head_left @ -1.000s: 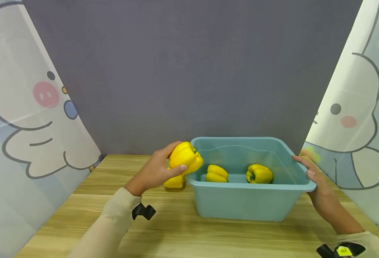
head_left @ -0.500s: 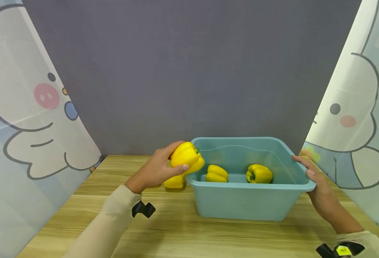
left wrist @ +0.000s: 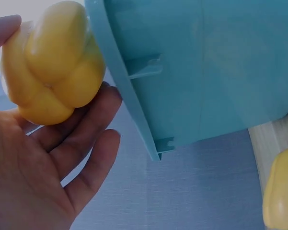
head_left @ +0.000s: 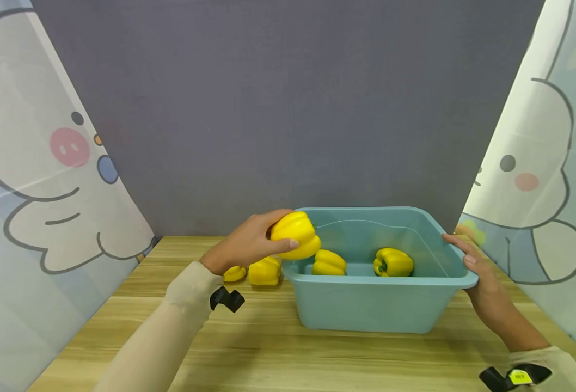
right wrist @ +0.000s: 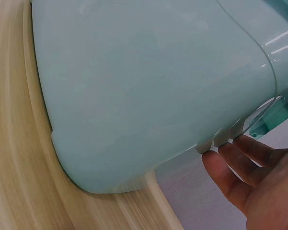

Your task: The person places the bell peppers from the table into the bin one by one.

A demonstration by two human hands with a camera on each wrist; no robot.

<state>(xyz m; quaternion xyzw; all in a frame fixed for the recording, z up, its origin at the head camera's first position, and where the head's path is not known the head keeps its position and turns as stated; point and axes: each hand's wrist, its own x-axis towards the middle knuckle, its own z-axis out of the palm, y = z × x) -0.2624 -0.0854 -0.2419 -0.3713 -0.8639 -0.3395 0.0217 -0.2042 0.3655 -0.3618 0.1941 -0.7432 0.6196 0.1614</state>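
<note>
Before me, two lobed yellow peppers point(head_left: 329, 263) lie in a rectangular blue-green plastic tub point(head_left: 366, 305), two more peppers point(head_left: 264, 272) left of it.

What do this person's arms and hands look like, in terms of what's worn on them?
The left sleeve and right sleeve are plain beige. Near each wrist sits a small black device, left device and right device; the right has a yellow label, unreadable here. Left grip and right grip are ungloved. No cables show.

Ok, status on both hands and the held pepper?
Left hand grips yellow pepper at left edge of tub. Right hand on opposite edge. Two more peppers inside; no obstruction seen.
</note>
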